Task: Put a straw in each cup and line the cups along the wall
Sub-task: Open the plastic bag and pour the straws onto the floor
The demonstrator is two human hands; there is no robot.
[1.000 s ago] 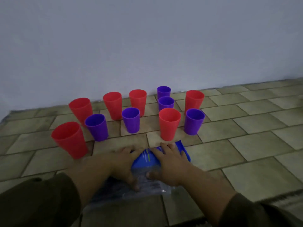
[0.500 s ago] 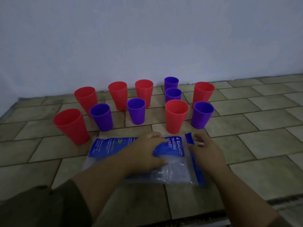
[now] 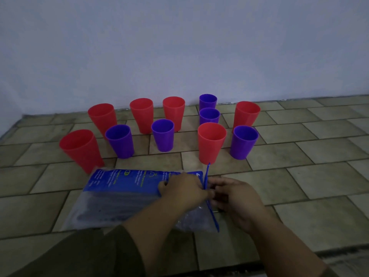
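- Eleven cups stand upright on the tiled floor, all between the bag and the wall: six red cups and five purple cups. None holds a straw, and they form a loose cluster, not a line.
- The bag lies flat on the near side of the cups. The nearest red cup stands just beyond the bag's right end. The leftmost red cup stands just beside its far left corner.
- Dark long shapes under the bag's clear film are judged to be the straws. Blur prevents confirmation.
- The left hand lies on top of the bag's right end, with its fingers curled over the film beside the blue closure strip, and holds it.
- The right hand is just off the bag's right end, fingers curled toward the strip. Whether they pinch it cannot be told, because the contact is blurred.
- Step in hand, as judged: opening the bag.
- The left hand should pin the bag close to the strip, so that the pull acts on the seal and does not drag the bag.
- The pull should run away from the nearest red cup. An empty upright cup is likely to tip at a light knock.
- The bag's mouth should be opened only far enough to draw straws singly, and kept level to prevent spilling.
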